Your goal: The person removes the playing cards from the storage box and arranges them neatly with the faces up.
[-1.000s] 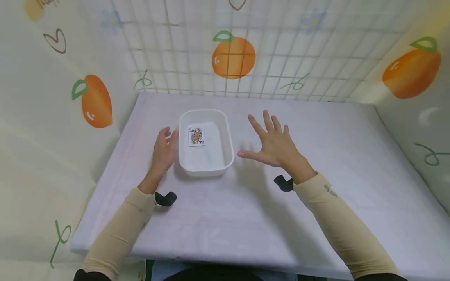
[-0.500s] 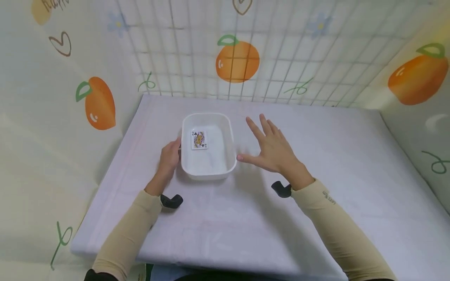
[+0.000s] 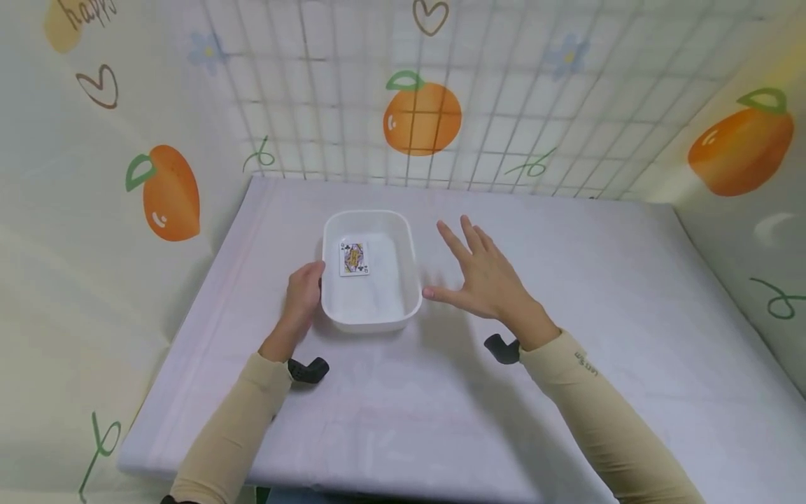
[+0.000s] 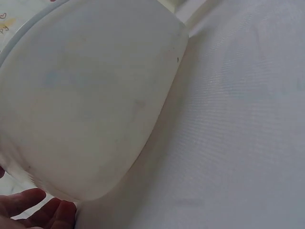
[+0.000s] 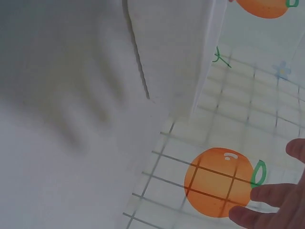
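Note:
A white rectangular plastic tub [image 3: 371, 302] stands on the cloth-covered table. A queen of clubs playing card [image 3: 355, 260] lies face up inside it, toward its left side. My left hand [image 3: 302, 294] grips the tub's left side, its thumb at the rim. In the left wrist view, curled fingers [image 4: 40, 207] show at the end of the tub [image 4: 95, 105]. My right hand [image 3: 488, 280] is spread over the table to the right of the tub, holding nothing. Its thumb tip is close to the right rim; whether it touches, I cannot tell.
A pale lavender cloth [image 3: 567, 280] covers the table. Behind it stands a white wire grid [image 3: 504, 119] with a fruit-printed sheet [image 3: 422, 119]; printed sheeting also closes in the left and right sides.
My left hand has come in against the tub's left side and taken hold there. My right hand stays spread, shifted slightly closer to the tub. The head view has tilted a little.

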Demonstrator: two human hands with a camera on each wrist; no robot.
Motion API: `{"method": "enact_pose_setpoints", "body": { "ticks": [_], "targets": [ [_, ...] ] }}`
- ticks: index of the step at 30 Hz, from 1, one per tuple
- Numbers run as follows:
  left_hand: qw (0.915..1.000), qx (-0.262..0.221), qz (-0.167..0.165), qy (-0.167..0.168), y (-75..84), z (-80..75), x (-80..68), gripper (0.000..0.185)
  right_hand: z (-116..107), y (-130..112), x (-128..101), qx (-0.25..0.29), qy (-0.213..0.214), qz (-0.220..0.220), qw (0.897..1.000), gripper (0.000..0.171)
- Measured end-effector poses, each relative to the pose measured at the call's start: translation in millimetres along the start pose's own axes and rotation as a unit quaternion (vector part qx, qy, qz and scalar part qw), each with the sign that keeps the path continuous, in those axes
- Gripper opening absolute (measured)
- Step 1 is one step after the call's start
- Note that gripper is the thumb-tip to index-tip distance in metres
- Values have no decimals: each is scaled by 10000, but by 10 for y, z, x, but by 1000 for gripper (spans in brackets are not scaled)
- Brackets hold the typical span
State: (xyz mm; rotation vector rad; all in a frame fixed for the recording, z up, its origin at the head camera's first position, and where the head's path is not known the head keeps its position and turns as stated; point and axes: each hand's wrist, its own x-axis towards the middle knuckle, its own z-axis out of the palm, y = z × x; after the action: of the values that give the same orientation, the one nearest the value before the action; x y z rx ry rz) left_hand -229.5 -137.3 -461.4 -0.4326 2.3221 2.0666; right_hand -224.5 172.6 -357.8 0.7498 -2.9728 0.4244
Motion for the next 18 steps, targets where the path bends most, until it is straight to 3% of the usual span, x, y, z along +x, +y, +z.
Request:
{"method": "enact_pose_setpoints", "body": {
  "ticks": [5, 12, 18],
  "targets": [
    [10000, 2, -37, -74, -11, -17, 5, 47, 35, -36, 93, 67, 72, -99, 9999, 104],
    [9998, -71, -164, -126, 6, -44, 13, 48, 9, -160, 426, -50, 439, -670, 9968, 98],
    [9996, -34, -211, -195, -1, -53, 48, 47, -20, -342, 686, -143, 331, -976, 9946, 96]
  ]
}}
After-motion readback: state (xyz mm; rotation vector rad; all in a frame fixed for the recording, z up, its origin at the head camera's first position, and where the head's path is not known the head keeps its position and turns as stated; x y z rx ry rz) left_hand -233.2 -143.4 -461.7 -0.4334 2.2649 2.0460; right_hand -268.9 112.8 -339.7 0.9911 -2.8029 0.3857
